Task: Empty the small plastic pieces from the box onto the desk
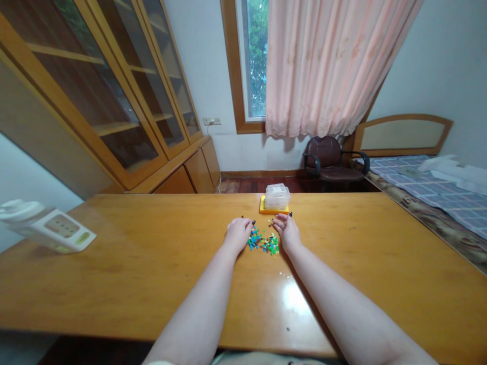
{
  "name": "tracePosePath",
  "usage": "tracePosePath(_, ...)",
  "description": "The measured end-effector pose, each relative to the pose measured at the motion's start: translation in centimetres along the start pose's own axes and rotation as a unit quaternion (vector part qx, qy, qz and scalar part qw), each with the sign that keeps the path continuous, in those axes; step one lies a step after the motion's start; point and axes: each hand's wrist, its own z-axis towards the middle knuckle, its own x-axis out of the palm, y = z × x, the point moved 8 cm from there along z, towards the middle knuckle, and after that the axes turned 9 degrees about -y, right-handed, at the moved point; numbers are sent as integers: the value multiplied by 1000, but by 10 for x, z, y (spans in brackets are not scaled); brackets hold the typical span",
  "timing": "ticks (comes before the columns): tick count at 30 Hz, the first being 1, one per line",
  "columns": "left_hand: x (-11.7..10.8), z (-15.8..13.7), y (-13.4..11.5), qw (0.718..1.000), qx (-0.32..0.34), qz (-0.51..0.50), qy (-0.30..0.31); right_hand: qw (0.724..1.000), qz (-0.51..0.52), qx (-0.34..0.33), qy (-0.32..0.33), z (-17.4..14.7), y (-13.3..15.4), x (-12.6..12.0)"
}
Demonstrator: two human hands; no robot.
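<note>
A loose pile of tiny coloured pieces (262, 243), mostly blue and green with some white and yellow, lies on the wooden table between my hands. My left hand (238, 234) rests against the left edge of the pile, back upward; its fingers curve forward and seem to hold nothing. On the other side, my right hand (288, 232) is open beside the pile, palm turned inward, fingers apart and slightly bent. Just beyond the hands stands a clear plastic box (277, 195) on a flat yellow-orange box (262, 207). What the tiny pieces are is too small to tell.
A white plastic jug (57, 228) lies at the left of the table (152, 274). A few tiny pale bits are scattered nearer to me. Past the far edge are a glass-door cabinet (114, 86), a curtain (327, 66), an office chair (327, 157) and a bed (437, 177).
</note>
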Motion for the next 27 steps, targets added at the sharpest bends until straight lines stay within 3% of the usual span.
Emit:
tracePosePath(6, 6, -26, 48, 980, -92, 77, 157, 1000, -15, -20, 7, -3, 1, 3)
tracePosePath(8, 12, -38, 57, 971, -114, 115, 175, 1000, -19, -20, 8, -3, 1, 3)
tracePosePath(13, 28, -47, 34, 981, -41, 137, 133, 999, -22, -17, 20, -4, 3, 6)
tracePosePath(17, 37, -28, 9, 988, 56, 89, 109, 1000, -4, -6, 7, -4, 2, 4)
tracePosePath(20, 24, 7, 31, 994, -31, 101, 26, 1000, -2, 1, 14, -3, 1, 4)
tracePosePath(22, 23, 28, 51, 991, -92, 91, 19, 1000, -8, 3, 21, -3, 0, 5)
tracePosePath(24, 30, 43, 57, 994, -75, 63, 52, 1000, -10, 4, 23, -3, -1, 6)
tracePosePath(27, 39, 49, 45, 995, 17, 25, 90, 1000, 7, 16, 3, -2, -2, 4)
